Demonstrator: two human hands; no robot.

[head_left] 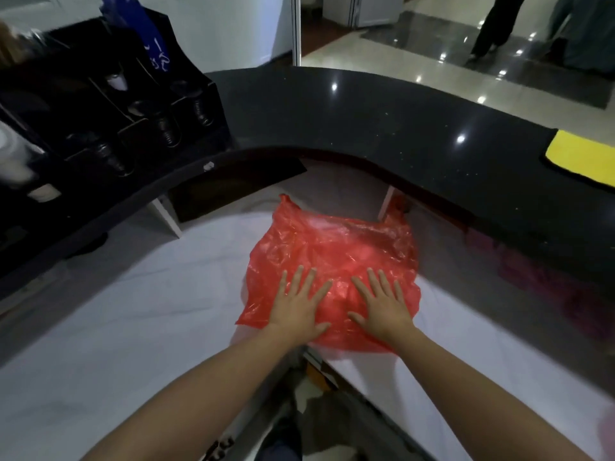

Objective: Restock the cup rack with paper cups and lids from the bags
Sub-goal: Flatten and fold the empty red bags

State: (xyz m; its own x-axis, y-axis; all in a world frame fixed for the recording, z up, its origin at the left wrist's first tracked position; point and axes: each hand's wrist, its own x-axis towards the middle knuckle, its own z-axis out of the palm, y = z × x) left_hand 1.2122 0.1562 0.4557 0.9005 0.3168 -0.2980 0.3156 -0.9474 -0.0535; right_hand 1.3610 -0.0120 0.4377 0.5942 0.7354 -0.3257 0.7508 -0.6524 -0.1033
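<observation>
A red plastic bag (pixel 332 247) lies flattened on the white lower counter (pixel 133 311). My left hand (pixel 298 306) and my right hand (pixel 382 304) both rest flat on the bag's near part, fingers straight and spread, side by side. The black cup rack (pixel 109 104) stands on the dark raised counter at the upper left. Its slots hold dark stacks that look like lids or cups (pixel 166 128). A white stack (pixel 13 151) shows at its left edge, blurred. What the bag holds cannot be seen.
The dark curved upper counter (pixel 366 111) arcs over the bag. A yellow cloth (pixel 582 158) lies on it at the far right. A blue bag (pixel 153 44) pokes up behind the rack. A person's legs (pixel 496 24) stand on the glossy floor beyond.
</observation>
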